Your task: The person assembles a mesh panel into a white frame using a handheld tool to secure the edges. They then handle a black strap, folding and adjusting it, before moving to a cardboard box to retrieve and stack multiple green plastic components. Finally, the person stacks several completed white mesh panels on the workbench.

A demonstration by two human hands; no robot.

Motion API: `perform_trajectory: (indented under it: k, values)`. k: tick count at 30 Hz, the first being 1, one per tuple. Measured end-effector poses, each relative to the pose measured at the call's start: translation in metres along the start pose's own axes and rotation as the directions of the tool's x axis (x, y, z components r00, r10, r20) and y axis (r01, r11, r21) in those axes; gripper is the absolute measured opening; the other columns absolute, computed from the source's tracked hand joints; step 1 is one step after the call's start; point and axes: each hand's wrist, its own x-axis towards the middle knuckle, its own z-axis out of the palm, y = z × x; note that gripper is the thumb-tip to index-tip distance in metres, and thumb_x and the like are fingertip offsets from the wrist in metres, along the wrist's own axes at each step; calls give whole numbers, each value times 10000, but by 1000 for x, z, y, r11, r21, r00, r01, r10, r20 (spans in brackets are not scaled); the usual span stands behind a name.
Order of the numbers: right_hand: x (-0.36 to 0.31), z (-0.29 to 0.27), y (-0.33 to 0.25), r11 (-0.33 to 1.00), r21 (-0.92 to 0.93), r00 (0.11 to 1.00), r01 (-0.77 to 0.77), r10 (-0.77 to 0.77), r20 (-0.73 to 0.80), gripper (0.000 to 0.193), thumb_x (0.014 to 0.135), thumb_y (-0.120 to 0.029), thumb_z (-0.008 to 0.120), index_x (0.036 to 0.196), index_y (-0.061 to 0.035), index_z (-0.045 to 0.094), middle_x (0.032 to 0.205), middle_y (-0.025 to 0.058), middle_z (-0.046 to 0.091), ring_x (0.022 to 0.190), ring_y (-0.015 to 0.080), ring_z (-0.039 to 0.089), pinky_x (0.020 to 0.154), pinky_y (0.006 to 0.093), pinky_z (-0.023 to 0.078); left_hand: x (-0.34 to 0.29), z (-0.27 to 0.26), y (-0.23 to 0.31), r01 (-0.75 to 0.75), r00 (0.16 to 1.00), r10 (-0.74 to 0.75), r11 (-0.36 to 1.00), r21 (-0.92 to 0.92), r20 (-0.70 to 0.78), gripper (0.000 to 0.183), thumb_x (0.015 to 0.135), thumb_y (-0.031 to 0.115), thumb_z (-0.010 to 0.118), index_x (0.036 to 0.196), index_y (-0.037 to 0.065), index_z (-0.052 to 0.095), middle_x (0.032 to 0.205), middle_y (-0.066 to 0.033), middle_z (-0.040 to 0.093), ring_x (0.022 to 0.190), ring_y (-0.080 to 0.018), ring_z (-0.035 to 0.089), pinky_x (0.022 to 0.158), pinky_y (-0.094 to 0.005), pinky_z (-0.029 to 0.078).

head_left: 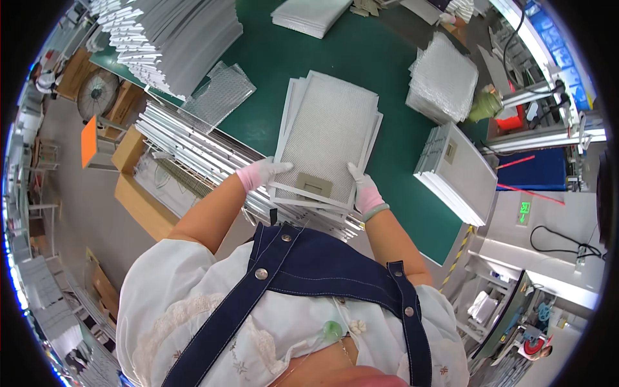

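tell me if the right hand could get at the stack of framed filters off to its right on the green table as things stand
Probably yes. The stack of framed filters lies beside the right hand with only bare green table between them, but that hand now grips the mesh filter panel and would have to let go first.

Gloved hands: two, left hand (261, 173) and right hand (362, 188)
Filter panels under the hands: a small stack (329, 129), exact number unclear
Loose mesh sheets: two or so (222, 93)
Mesh piles at the far side: two (445, 80), (309, 14)
Framed filter stacks at right: one (459, 174)
Fans: one (97, 93)
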Motion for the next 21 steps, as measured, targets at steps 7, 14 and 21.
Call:
perform_trajectory:
  k: [7,14,21]
  values:
    - [-59,-12,-37,937,186,946,295,-313,77,601,912,-157,677,1421,37,423,1322,168,575,1187,279,584,1054,403,459,-27,53,-16,-366,930,363,930,46,56,891,881,342,734,1524,-57,265,1475,-183,463,1381,-264,430,1175,-384,312]
    - [-94,-26,-89,736,179,742,653,-669,46,846,795,-129,820,1446,42,309,1297,111,550,1180,197,561,1022,353,463,-6,60,57,-442,889,397,874,200,229,1019,802,346,825,1533,-37,229,1477,-143,443,1372,-226,407,1166,-374,312]
    - [-101,-30,-75,727,110,734,677,-678,-34,823,788,-67,794,1440,32,301,1263,115,555,1158,195,570,992,355,489,6,60,64,-422,892,345,867,264,293,894,853,335,777,1504,-55,304,1461,-134,481,1345,-221,447,1153,-357,326]
